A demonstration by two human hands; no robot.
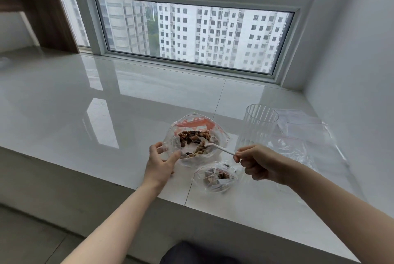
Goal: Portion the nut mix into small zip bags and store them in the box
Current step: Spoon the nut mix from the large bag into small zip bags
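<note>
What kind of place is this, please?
Probably a high-rise flat: a glossy tiled window ledge serves as the worktop, the window looks onto apartment towers, and a wooden shelf unit stands at the left.

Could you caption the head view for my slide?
Right hand spoons nut mix from large bag, held by left hand.

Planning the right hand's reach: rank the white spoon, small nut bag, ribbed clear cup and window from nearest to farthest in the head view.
From the right hand:
1. White spoon, pinched in its fingers.
2. Small nut bag, just left.
3. Ribbed clear cup, behind.
4. Window, far back.
</note>
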